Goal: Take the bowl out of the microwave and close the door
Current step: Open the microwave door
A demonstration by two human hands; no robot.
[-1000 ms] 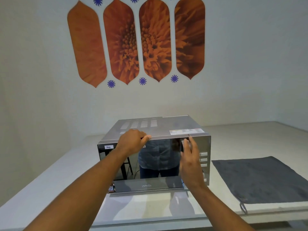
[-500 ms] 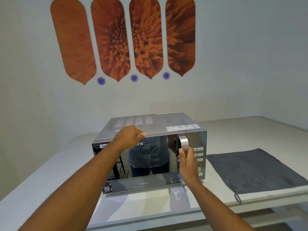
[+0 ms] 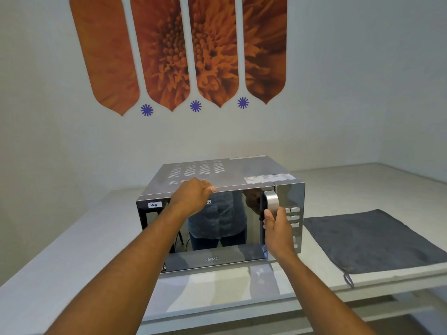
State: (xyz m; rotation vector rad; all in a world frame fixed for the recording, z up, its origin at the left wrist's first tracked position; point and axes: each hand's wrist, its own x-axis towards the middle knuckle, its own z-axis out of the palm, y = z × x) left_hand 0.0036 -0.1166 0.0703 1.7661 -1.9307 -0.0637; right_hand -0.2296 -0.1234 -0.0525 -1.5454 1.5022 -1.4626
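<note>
A silver microwave [image 3: 232,175] stands on the white counter [image 3: 79,240], and its mirrored door [image 3: 217,228] is shut. My left hand [image 3: 193,194] rests curled over the top front edge of the microwave, pressing down on it. My right hand [image 3: 275,228] is wrapped around the lower part of the vertical silver door handle [image 3: 271,201]. The mirrored door hides the inside, so no bowl is visible.
A grey cloth [image 3: 372,240] lies flat on the counter to the right of the microwave. The button panel [image 3: 294,221] sits just right of the handle. The counter's front edge runs below my arms. A wall with orange flower panels rises behind.
My right hand went from flat in front of the door to closed around the handle. My left hand stayed on the microwave's top edge. The door remains shut.
</note>
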